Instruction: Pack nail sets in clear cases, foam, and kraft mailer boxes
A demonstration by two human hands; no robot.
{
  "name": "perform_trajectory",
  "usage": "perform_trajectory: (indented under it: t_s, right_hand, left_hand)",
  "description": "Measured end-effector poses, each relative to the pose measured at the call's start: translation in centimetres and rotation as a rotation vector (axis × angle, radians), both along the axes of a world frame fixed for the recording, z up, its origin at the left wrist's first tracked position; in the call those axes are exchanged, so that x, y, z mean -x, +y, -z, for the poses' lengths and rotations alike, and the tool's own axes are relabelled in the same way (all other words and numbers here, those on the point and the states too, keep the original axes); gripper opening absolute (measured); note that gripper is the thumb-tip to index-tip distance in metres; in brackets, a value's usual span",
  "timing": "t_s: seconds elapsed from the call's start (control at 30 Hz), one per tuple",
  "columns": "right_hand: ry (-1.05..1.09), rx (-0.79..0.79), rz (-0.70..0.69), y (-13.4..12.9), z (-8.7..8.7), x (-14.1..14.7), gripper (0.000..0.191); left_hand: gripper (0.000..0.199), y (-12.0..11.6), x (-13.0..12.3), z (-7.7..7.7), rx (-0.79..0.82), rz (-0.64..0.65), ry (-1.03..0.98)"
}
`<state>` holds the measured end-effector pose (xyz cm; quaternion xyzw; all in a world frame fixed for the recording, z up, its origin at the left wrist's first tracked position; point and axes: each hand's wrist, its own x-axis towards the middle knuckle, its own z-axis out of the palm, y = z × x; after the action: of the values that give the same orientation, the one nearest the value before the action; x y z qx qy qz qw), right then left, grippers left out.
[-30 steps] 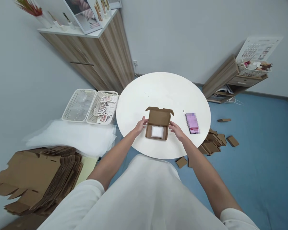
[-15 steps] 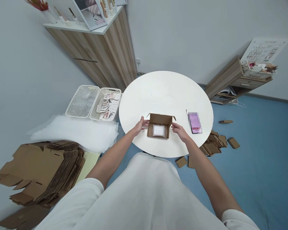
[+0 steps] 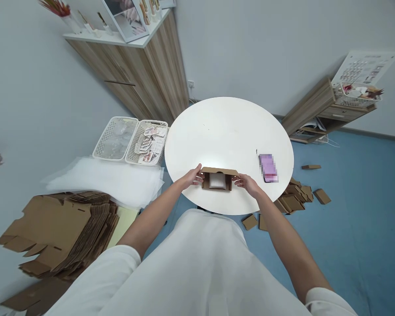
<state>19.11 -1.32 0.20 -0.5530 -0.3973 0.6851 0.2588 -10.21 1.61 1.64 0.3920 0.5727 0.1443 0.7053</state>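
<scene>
A small brown cardboard box (image 3: pixel 205 184) stands near the front of the round white table (image 3: pixel 224 131), its lid tipped part-way over toward me. Inside lies a white wrapped packet (image 3: pixel 217 181), its upper part shaded by the lid. My left hand (image 3: pixel 193 176) grips the box at the left end of the lid, thumb up by the lid's edge and fingers along the side. At the right end, my right hand (image 3: pixel 246 182) has its fingers on the lid's corner and side flap.
A phone with a purple, blurred screen (image 3: pixel 268 167) lies at the table's right. Left of the table are white baskets (image 3: pixel 146 142), white sheets (image 3: pixel 105 180) and stacked flat cardboard (image 3: pixel 59 232). Small closed boxes (image 3: pixel 292 197) lie on the blue floor at right.
The lid stood upright before; now it leans forward over the packet. Both hands have closed in on the lid's ends and moved with it.
</scene>
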Motion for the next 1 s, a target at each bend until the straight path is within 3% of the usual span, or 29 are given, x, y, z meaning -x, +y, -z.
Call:
perform_trajectory:
  t_s: [0.27,0.4,0.53,0.8,0.9,1.0]
  right_hand:
    - [-0.039,0.058,0.006,0.4,-1.6,0.7,0.053]
    - [-0.132,0.063,-0.039,0.0,-2.2,0.9,0.051]
    - [-0.235,0.042,-0.038,-0.8,-1.4,1.2,0.044]
    - [-0.719,-0.168,-0.035,-3.5,1.5,1.8,0.052]
    - [-0.831,-0.372,-0.040,-4.7,1.5,2.4,0.054]
    - [-0.873,-0.549,-0.156,-5.9,1.2,3.1,0.051]
  left_hand:
    - [0.062,1.0,-0.4,-0.5,-0.014,0.039,0.087]
    - [0.057,0.7,-0.7,-0.7,-0.033,0.102,0.159]
    - [0.057,-0.2,-0.8,-0.1,-0.098,0.150,0.221]
    - [0.056,-3.4,-1.3,2.0,-0.447,0.214,0.660]
    - [0.050,-4.7,-1.9,2.1,-0.659,0.240,0.709]
    - [0.048,-5.9,-2.4,2.2,-0.846,0.329,0.694]
